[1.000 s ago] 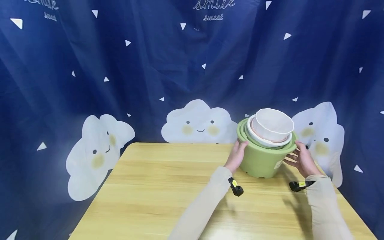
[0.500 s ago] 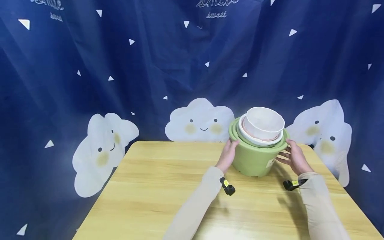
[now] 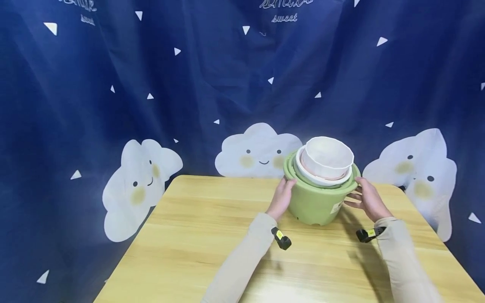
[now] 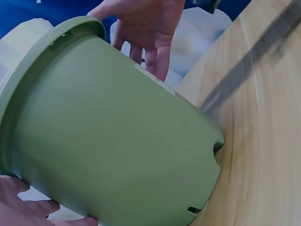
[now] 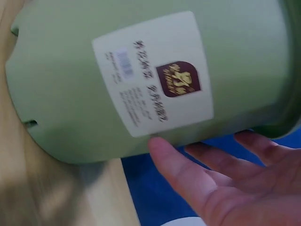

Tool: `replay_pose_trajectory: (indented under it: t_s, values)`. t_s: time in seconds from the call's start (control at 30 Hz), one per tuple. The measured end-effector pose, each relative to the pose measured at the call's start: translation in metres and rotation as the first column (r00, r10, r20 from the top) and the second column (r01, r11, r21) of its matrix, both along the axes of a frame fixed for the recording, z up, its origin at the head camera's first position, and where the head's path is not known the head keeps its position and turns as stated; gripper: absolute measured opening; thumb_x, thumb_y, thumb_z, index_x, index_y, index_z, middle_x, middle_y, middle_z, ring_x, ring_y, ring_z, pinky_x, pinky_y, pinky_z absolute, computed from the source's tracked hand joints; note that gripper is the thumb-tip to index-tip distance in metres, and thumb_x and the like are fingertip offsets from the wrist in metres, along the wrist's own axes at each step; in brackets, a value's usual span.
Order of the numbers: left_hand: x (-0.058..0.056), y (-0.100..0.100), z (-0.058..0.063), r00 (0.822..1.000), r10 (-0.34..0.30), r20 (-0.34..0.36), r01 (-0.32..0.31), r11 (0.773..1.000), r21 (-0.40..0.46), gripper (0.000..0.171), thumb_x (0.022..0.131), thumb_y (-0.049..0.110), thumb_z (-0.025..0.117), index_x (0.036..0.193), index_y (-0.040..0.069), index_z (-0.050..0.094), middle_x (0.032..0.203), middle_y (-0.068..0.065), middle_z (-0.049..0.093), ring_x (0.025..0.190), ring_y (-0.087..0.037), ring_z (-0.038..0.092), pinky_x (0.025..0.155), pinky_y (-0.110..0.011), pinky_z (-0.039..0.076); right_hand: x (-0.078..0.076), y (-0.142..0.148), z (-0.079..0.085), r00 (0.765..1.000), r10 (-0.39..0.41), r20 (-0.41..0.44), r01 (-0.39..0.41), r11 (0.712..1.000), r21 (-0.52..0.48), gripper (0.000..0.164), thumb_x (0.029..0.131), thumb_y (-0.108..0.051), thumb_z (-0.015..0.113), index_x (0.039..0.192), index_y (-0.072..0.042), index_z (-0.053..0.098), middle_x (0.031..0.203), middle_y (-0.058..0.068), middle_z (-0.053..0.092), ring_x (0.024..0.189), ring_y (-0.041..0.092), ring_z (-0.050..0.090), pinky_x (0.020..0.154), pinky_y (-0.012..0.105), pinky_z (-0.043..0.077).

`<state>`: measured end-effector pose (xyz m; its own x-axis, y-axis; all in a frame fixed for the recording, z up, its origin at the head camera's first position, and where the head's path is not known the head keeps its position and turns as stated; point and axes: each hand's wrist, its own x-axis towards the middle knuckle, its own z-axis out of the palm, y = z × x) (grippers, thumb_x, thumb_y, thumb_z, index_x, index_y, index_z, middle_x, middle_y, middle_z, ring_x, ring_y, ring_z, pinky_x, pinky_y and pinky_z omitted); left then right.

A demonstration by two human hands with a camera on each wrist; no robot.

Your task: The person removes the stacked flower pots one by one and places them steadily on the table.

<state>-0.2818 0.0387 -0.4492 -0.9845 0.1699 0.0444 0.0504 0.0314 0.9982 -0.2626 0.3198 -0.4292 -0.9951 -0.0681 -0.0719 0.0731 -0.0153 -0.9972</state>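
Observation:
A large green flower pot (image 3: pixel 312 206) stands right of the middle in the head view, with smaller pots nested in it. The topmost is a white pot (image 3: pixel 329 155) with a many-sided rim; under it show a pink edge and a round white rim (image 3: pixel 299 168). My left hand (image 3: pixel 280 197) grips the green pot's left side, thumb at the rim. On the opposite side my right hand (image 3: pixel 369 200) holds it, thumb at the rim and fingers spread beneath along the wall. A printed label (image 5: pixel 155 70) faces the right wrist camera. The pot's notched base is close over the table.
The light wooden table (image 3: pixel 182 235) has its right edge beyond my right hand. Behind it hangs a dark blue curtain (image 3: pixel 235 75) with white clouds and triangles. Each wrist carries a small black camera (image 3: pixel 281 238).
The nested flower pots have moved left over the table, with both hands keeping hold of the green one. The head view has turned slightly to the left.

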Motion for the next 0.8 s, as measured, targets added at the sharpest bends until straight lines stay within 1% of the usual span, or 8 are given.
replay_pose_trajectory:
  t_s: [0.1, 0.2, 0.27, 0.3, 0.4, 0.5, 0.7, 0.8]
  values:
    - [0.001, -0.001, 0.000, 1.000, -0.009, -0.005, 0.009, 1.000, 0.006, 0.069, 0.103, 0.059, 0.044, 0.163, 0.030, 0.028, 0.170, 0.007, 0.030, 0.159, -0.023, 0.027, 0.130, -0.052, 0.022, -0.002, 0.004, 0.007, 1.000, -0.003, 0.004, 0.002, 0.985, 0.172, 0.032, 0.110, -0.042, 0.028, 0.114, -0.021, 0.052, 0.094, -0.023, 0.066, 0.086, 0.000, 0.070, 0.082, 0.030, 0.064]
    - [0.001, -0.001, -0.001, 1.000, -0.008, -0.014, 0.008, 1.000, 0.002, 0.070, 0.103, 0.059, 0.044, 0.164, 0.029, 0.028, 0.170, 0.007, 0.031, 0.159, -0.022, 0.028, 0.131, -0.050, 0.022, -0.004, 0.008, 0.016, 1.000, -0.001, -0.023, 0.010, 0.919, 0.395, 0.048, 0.109, -0.042, 0.026, 0.123, -0.008, 0.055, 0.105, -0.008, 0.070, 0.089, -0.002, 0.067, 0.086, 0.032, 0.064]
    - [0.001, -0.002, -0.001, 1.000, -0.007, -0.017, 0.007, 1.000, -0.001, 0.070, 0.103, 0.059, 0.044, 0.164, 0.028, 0.028, 0.170, 0.006, 0.031, 0.159, -0.022, 0.028, 0.131, -0.049, 0.022, -0.007, 0.010, 0.022, 0.998, 0.013, -0.067, 0.026, 0.840, 0.542, 0.059, 0.109, -0.043, 0.024, 0.131, 0.003, 0.055, 0.115, 0.011, 0.069, 0.095, 0.007, 0.069, 0.086, 0.034, 0.062]
    - [0.001, -0.002, 0.000, 1.000, -0.006, -0.017, 0.006, 1.000, -0.004, 0.071, 0.103, 0.060, 0.044, 0.164, 0.028, 0.028, 0.170, 0.006, 0.031, 0.159, -0.022, 0.028, 0.131, -0.049, 0.022, -0.009, 0.012, 0.024, 0.996, 0.023, -0.091, 0.038, 0.788, 0.614, 0.063, 0.109, -0.044, 0.024, 0.133, 0.006, 0.054, 0.120, 0.020, 0.067, 0.098, 0.014, 0.070, 0.085, 0.034, 0.061]
    - [0.003, -0.002, 0.000, 1.000, -0.006, -0.013, 0.006, 1.000, -0.014, 0.071, 0.102, 0.060, 0.044, 0.164, 0.029, 0.028, 0.170, 0.006, 0.031, 0.159, -0.023, 0.029, 0.131, -0.050, 0.023, -0.013, 0.019, 0.029, 0.984, 0.061, -0.167, 0.091, 0.639, 0.764, 0.067, 0.109, -0.044, 0.025, 0.136, 0.010, 0.053, 0.128, 0.036, 0.061, 0.107, 0.039, 0.067, 0.084, 0.043, 0.057]
    - [0.004, -0.002, 0.000, 1.000, -0.006, -0.010, 0.006, 1.000, -0.025, 0.071, 0.102, 0.060, 0.044, 0.164, 0.029, 0.028, 0.170, 0.006, 0.031, 0.159, -0.023, 0.029, 0.130, -0.050, 0.023, -0.019, 0.027, 0.032, 0.972, 0.082, -0.219, 0.145, 0.526, 0.838, 0.062, 0.108, -0.045, 0.032, 0.125, 0.008, 0.059, 0.115, 0.033, 0.066, 0.104, 0.046, 0.065, 0.078, 0.042, 0.051]
    - [0.003, -0.003, -0.001, 1.000, 0.000, -0.016, -0.001, 0.999, -0.037, 0.070, 0.103, 0.060, 0.043, 0.163, 0.028, 0.029, 0.170, 0.005, 0.032, 0.158, -0.024, 0.030, 0.130, -0.050, 0.024, -0.030, 0.032, 0.040, 0.942, 0.117, -0.315, 0.243, 0.413, 0.878, 0.037, 0.099, -0.039, 0.048, 0.095, -0.004, 0.057, 0.087, 0.013, 0.060, 0.078, 0.026, 0.056, 0.064, 0.030, 0.039]
    - [0.002, -0.003, 0.000, 1.000, 0.006, -0.012, -0.007, 0.999, -0.041, 0.070, 0.103, 0.061, 0.043, 0.163, 0.029, 0.030, 0.169, 0.006, 0.032, 0.158, -0.024, 0.030, 0.130, -0.051, 0.024, -0.035, 0.033, 0.047, 0.935, 0.151, -0.321, 0.256, 0.338, 0.906, 0.039, 0.097, -0.040, 0.049, 0.095, -0.002, 0.059, 0.089, 0.018, 0.062, 0.080, 0.033, 0.059, 0.062, 0.035, 0.043]
